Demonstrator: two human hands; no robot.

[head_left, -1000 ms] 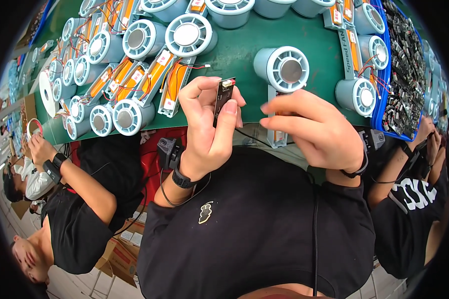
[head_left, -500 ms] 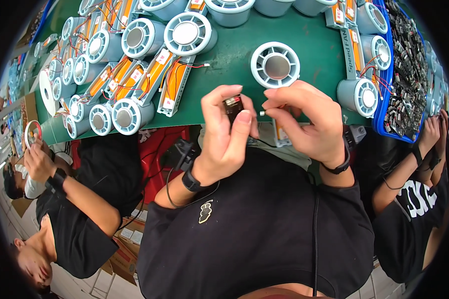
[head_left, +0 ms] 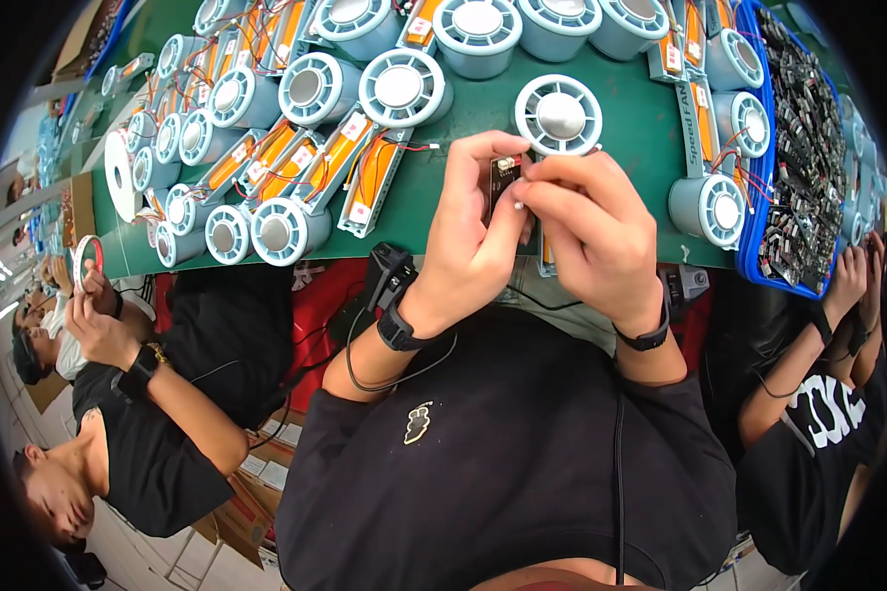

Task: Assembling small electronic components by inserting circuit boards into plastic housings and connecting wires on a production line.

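In the head view, the left hand (head_left: 468, 241) was curled, its thumb and fingers pinching a small dark circuit board (head_left: 504, 175) and holding it upright above the near edge of the green surface (head_left: 483, 103). The right hand (head_left: 591, 231) was also curled, its fingertips (head_left: 524, 193) drawn together against the board's right edge, where something small and white showed between them; whether it was a connector or a wire end could not be told. The two hands met at the board, thumbs and forefingers nearly touching. Each wrist wore a dark band, and a thin black cable ran from the left wrist down across the person's black shirt.

Just behind the hands, a pale blue round fan housing (head_left: 559, 114) lay flat on the surface, its grey hub facing up. To the left lay a cluster of similar fan housings (head_left: 276, 229) joined to long orange-and-white units (head_left: 365, 172) with red wires. A further fan housing (head_left: 705, 209) stood to the right, beside a blue tray (head_left: 749, 231) filled with small dark parts. A roll of white tape (head_left: 121, 177) stood near the left end.

On the left, another person held a small ring (head_left: 84, 258) in their hands. On the right, a second co-worker's hands (head_left: 852, 286) were raised near the tray's corner.
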